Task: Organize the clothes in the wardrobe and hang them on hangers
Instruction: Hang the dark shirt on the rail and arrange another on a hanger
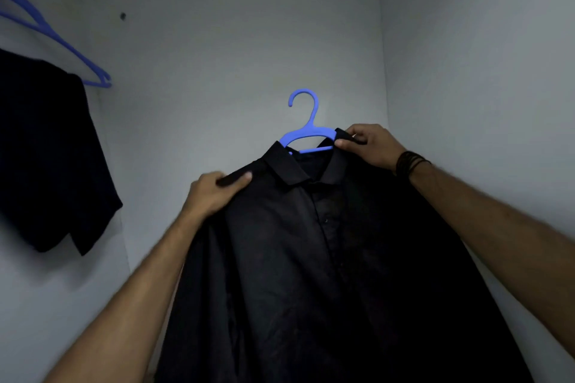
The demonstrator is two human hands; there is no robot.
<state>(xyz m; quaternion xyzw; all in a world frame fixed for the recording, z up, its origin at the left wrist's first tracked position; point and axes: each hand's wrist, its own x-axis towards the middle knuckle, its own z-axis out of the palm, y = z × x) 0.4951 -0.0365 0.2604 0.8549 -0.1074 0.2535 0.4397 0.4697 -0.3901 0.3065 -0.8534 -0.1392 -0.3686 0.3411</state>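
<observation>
A black collared button shirt [311,258] hangs in front of me on a blue plastic hanger [306,130]. The hanger's hook sticks up free above the collar, and its arms are hidden inside the shirt. My left hand [214,193] grips the shirt's left shoulder, thumb on top of the cloth. At the collar's right end, my right hand [368,146] pinches the shirt's right shoulder edge. A dark braided band circles that wrist.
I face the inside of a white wardrobe [217,71] with bare back and side walls. At the upper left hang empty blue hangers [46,31] and, below them, a dark short-sleeved garment [46,149].
</observation>
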